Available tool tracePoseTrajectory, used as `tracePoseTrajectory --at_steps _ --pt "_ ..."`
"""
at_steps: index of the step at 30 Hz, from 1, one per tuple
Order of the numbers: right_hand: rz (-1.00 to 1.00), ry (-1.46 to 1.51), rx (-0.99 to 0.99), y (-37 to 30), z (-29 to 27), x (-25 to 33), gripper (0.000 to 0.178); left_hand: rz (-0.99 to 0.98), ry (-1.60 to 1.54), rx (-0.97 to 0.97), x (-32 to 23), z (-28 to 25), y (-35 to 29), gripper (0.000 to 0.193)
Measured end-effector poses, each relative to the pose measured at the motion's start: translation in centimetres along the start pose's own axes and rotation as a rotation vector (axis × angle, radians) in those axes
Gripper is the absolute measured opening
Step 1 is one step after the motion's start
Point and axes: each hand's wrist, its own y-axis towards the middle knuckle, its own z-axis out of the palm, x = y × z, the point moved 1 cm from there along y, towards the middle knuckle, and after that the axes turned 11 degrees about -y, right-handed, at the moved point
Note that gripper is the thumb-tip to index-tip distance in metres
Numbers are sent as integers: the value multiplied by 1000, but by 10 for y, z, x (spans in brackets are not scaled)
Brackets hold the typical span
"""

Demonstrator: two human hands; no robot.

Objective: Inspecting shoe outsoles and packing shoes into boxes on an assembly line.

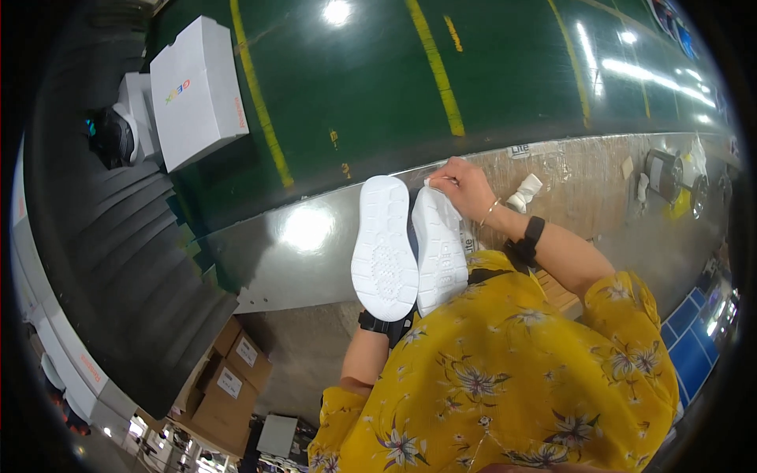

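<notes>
Right hand point(464, 191) pinching white scrap point(427, 182) at shoe point(440, 256), near table edge point(331, 197); left hand hidden, hold unclear

A glossy green surface point(355, 94) is stretching out beyond the grey metal ledge point(256, 276), with yellow lines point(432, 67) crossing it and lamp reflections point(658, 79) gleaming brightly on it. Left of the ledge, a black ribbed surface point(102, 284) is lying in folds. Below the ledge's left end, brown cartons point(225, 410) are standing close together; below its right end, a blue gridded panel point(688, 329) is showing.
</notes>
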Motion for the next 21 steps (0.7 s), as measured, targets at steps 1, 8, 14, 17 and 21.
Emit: tracePoseTrajectory --at_steps 1,8,14,17,21 --pt "52 21 28 1 2 0 13 44 347 -353 -33 -105 -50 46" --pt "82 188 -122 -26 -12 -21 13 -25 253 -365 -42 -130 -109 47" --pt "-220 57 149 -84 -33 3 10 -20 176 -379 -51 -151 -115 48" --pt "-329 78 123 -83 -34 0 10 -5 139 -393 -63 -162 -119 48" --pt "-150 -61 3 -44 -23 -21 8 17 87 -401 -57 -178 -123 49"
